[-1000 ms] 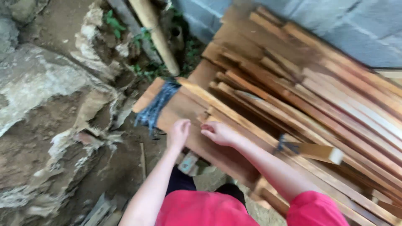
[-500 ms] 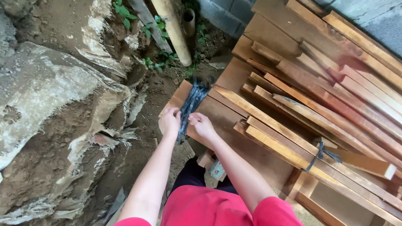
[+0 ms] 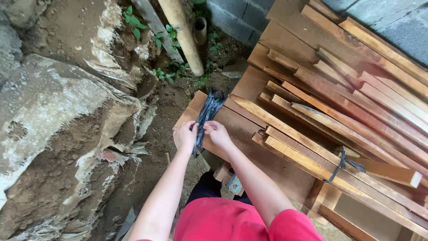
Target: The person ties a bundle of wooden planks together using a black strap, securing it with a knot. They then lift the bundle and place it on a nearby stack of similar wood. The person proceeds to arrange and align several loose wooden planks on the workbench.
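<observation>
place: outdoor woodpile yard | you see stacked planks right, dirt bank left, block wall top

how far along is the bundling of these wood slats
One bundle of slats on the right already carries a dark tie. In hand: the left hand and right hand both grip a bunch of dark blue straps lying on a board. Left: many loose slats behind show no tie.
</observation>
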